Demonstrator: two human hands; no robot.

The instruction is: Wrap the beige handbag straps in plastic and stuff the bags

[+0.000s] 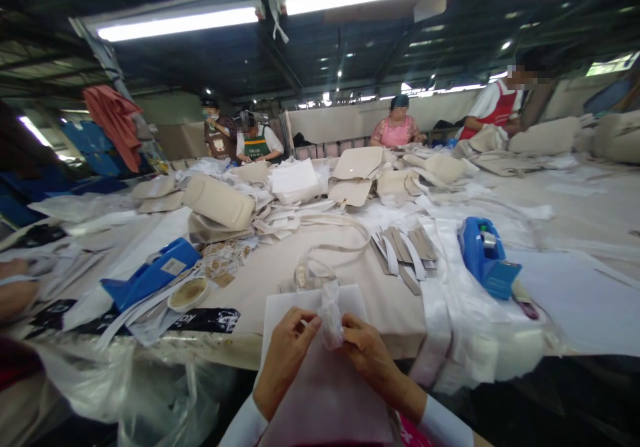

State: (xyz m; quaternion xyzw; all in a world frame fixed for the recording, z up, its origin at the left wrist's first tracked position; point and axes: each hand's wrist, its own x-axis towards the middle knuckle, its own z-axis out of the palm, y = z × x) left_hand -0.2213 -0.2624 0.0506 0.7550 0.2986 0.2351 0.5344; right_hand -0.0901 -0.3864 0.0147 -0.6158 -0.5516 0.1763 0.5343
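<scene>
A small crumpled piece in whitish, translucent wrapping (pixel 331 317) stands upright between my hands. My right hand (pixel 367 354) pinches its lower right side. My left hand (pixel 290 344) is at its left, thumb and fingers drawn together in a pinch; whatever lies between those fingertips is too small to make out. Beneath both hands a white sheet (pixel 330 400) slopes down over the table's front edge toward my body. Just beyond the wrapped piece, a beige strap (pixel 345 255) curves in a loop on the table, with pale hardware or wrapping at its near end.
A blue tape dispenser (pixel 155 270) lies at left, another blue tape dispenser (pixel 485 260) at right. A round tape roll (pixel 189 294) and grey-beige strips (pixel 405 250) flank the strap. Beige bag pieces (pixel 219 202) are heaped behind. Several co-workers stand across the table; another person's arm (pixel 15 287) shows at far left.
</scene>
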